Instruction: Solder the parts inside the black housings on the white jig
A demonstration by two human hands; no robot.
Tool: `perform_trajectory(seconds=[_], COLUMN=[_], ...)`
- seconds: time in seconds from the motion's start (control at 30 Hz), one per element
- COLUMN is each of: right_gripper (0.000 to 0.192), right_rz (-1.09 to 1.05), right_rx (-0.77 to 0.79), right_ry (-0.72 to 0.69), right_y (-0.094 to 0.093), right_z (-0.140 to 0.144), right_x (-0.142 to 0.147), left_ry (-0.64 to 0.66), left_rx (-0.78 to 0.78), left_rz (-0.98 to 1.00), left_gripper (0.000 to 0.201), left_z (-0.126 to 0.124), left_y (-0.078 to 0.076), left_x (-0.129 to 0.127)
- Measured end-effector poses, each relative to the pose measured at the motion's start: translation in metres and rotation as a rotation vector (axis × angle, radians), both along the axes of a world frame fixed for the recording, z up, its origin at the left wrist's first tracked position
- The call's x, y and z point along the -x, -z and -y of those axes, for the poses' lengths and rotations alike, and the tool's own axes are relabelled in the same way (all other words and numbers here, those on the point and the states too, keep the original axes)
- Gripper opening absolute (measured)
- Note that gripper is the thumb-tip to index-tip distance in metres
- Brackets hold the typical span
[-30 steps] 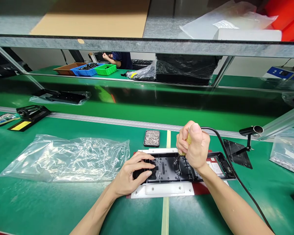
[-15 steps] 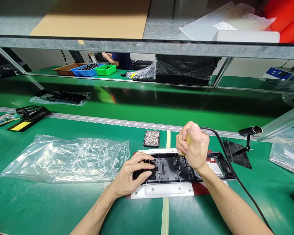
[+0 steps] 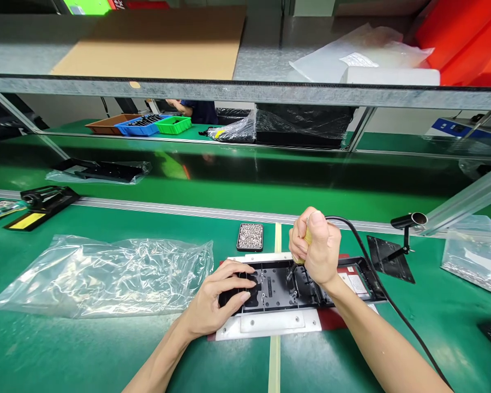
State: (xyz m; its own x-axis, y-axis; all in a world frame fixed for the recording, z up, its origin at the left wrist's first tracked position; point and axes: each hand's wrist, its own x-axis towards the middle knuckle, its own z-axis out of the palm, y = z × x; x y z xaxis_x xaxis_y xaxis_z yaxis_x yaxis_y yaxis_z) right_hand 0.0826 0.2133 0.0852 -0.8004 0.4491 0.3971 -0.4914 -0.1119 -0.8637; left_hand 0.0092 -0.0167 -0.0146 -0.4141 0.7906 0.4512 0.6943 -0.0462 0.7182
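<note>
A long black plastic housing (image 3: 270,297) lies in a white and dark red fixture (image 3: 270,323) in front of me. My left hand (image 3: 219,292) rests on the housing's left end, fingers spread and fingertips touching its inside. My right hand (image 3: 319,243) is closed around the yellow handle of a corded tool, which looks like a soldering iron (image 3: 290,271). Its dark tip points down into the middle of the housing; the exact contact point is hard to make out. Beyond the fixture stands a small black tray (image 3: 250,237) of tiny metal pieces.
A clear plastic bag (image 3: 106,278) lies left. Right are a tube-shaped tool stand (image 3: 407,229), a black cord (image 3: 401,316) and a clear bag of small metal pieces (image 3: 474,256). A metal shelf (image 3: 229,93) crosses above. A co-worker's arm (image 3: 184,107) shows behind coloured bins (image 3: 174,125).
The camera view has shifted slightly, so the scene sits a little lower and further left. Both hands keep their places on the housing and the tool.
</note>
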Motion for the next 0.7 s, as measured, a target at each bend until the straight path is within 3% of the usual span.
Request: perform_trajectory(seconds=[0.7], right_gripper=[0.055], right_rz=[0.003], right_rx=[-0.006], right_ry=[-0.046], right_y=[0.0029], right_z=[-0.0009], right_x=[0.0011], left_ry=[-0.016], left_rx=[0.032], left_rz=[-0.016], left_gripper=[0.023], left_z=[0.0005], left_y=[-0.0002], left_x=[0.0014])
